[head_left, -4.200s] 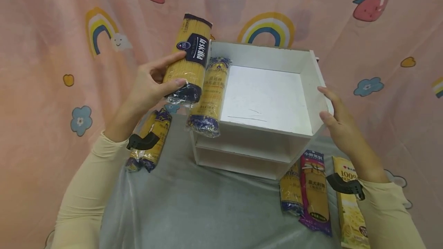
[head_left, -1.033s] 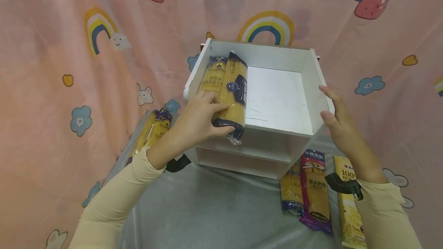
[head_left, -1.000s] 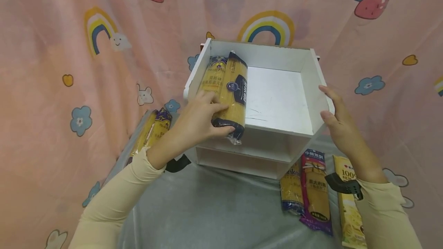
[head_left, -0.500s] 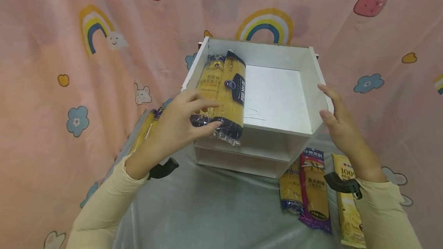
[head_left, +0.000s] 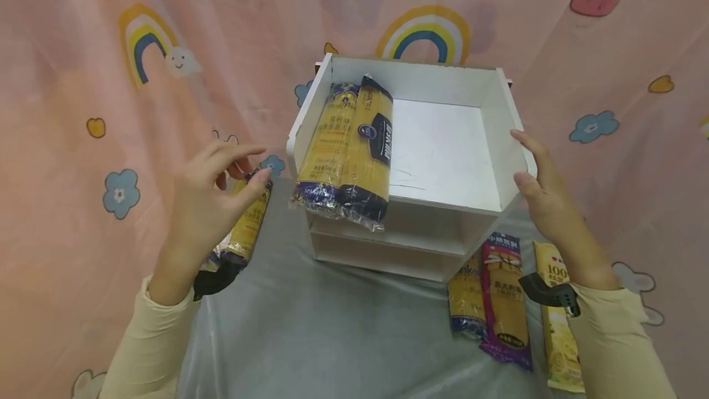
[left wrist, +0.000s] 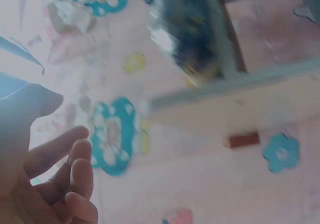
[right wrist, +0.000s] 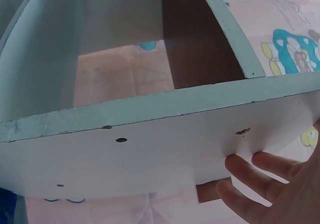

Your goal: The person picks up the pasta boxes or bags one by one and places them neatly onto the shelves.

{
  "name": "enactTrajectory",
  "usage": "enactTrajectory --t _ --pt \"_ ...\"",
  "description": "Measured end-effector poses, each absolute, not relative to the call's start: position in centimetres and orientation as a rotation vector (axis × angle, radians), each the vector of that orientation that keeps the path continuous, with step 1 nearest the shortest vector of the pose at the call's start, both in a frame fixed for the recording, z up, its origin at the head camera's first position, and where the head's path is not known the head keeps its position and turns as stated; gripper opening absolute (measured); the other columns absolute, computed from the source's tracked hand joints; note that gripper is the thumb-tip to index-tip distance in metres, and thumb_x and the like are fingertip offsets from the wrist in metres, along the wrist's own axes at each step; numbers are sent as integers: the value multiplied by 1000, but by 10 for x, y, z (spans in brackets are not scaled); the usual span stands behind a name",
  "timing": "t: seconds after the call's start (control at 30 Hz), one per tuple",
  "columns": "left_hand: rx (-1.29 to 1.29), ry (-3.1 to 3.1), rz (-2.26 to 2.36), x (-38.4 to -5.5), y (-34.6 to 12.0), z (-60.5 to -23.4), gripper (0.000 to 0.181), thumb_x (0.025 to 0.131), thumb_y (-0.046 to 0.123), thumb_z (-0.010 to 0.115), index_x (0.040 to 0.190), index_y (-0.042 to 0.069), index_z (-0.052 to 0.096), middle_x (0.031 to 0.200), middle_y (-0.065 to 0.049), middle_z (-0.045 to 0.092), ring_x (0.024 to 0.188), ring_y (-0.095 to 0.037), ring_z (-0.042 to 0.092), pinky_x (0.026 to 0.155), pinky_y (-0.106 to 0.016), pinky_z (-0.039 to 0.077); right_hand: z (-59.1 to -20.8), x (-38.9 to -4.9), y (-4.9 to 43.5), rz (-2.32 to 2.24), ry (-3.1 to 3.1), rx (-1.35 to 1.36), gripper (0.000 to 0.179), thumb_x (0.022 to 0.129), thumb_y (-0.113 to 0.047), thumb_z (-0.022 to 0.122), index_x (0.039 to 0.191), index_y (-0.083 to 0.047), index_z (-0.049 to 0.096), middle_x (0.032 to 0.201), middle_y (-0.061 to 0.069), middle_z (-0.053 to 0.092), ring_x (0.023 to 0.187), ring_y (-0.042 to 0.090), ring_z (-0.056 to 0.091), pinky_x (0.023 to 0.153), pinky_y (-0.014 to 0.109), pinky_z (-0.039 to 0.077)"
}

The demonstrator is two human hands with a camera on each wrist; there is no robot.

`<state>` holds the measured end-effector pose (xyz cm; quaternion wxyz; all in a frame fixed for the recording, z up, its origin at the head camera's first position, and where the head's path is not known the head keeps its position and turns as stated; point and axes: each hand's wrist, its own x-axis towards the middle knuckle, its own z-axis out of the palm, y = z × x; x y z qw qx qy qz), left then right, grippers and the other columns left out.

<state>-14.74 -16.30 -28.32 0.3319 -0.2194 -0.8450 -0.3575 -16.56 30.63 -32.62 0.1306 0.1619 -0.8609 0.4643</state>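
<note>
My left hand [head_left: 207,199] is empty, its fingers loosely bent, raised in front of two spaghetti packs [head_left: 249,223] that lie at the table's left and are partly hidden by it. On the top tier of a white shelf unit [head_left: 437,140], two more packs lie side by side against the left panel: a yellow spaghetti pack with blue ends [head_left: 329,146] and a dark-labelled spaghetti pack [head_left: 370,159]. Their front ends stick out past the tier's edge. My right hand [head_left: 556,214] holds the unit's right side panel [right wrist: 165,154], with several fingers against its outer face.
On the grey cloth [head_left: 332,337] right of the unit lie a blue-ended spaghetti pack [head_left: 466,300], a purple-edged noodle pack [head_left: 506,306] and a pale yellow noodle pack [head_left: 562,325]. A pink patterned curtain [head_left: 266,36] hangs behind. Two lower tiers [head_left: 388,251] open toward me.
The left hand set the dark-labelled spaghetti pack beside the other on the top tier, let go, and drew back to the left. The right hand stayed on the side panel.
</note>
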Motion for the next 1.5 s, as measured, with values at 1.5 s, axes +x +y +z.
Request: enactTrajectory --t 1.5 --pt "109 -2982 -471 -217 -248 -529 76 77 29 84 136 -5 50 117 -31 50 103 -47 51 75 -58 51 -325 -165 304 1354 -2489 455 58 103 -36 43 156 -23 25 165 9 15 150 43 12 114 78 2"
